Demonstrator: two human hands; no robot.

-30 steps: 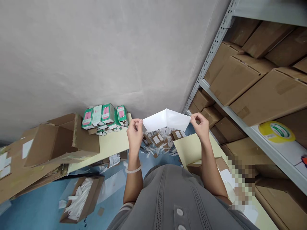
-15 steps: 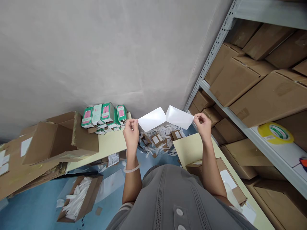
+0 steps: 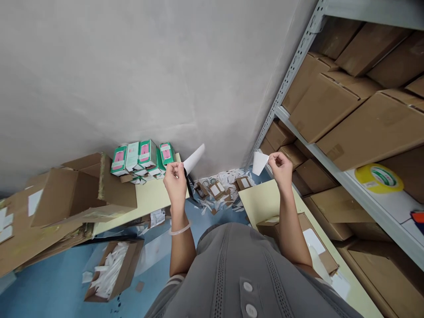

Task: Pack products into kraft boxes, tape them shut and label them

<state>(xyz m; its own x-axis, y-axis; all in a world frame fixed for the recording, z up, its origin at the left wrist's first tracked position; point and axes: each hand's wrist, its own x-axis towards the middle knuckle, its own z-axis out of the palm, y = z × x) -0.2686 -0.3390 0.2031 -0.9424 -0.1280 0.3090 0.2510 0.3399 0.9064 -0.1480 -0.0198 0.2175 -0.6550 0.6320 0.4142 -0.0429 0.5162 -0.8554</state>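
paper strip (image 3: 195, 158) slants up in the head view, its lower end pinched in the left hand (image 3: 175, 182), green boxes (image 3: 145, 154) nearby! and over on the other side, well apart, the right hand (image 3: 281, 172) pinches a second paper piece (image 3: 259, 163), yellow tape (image 3: 372, 170) sitting on the shelf (image 3: 391, 224).

Orange object (image 3: 418, 216) partly off-frame right

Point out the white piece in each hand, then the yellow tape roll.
Left white piece (image 3: 194, 158), head view: middle of its visible face.
Right white piece (image 3: 259, 163), head view: middle of its visible face.
Yellow tape roll (image 3: 365, 175), head view: yellow band around its core.
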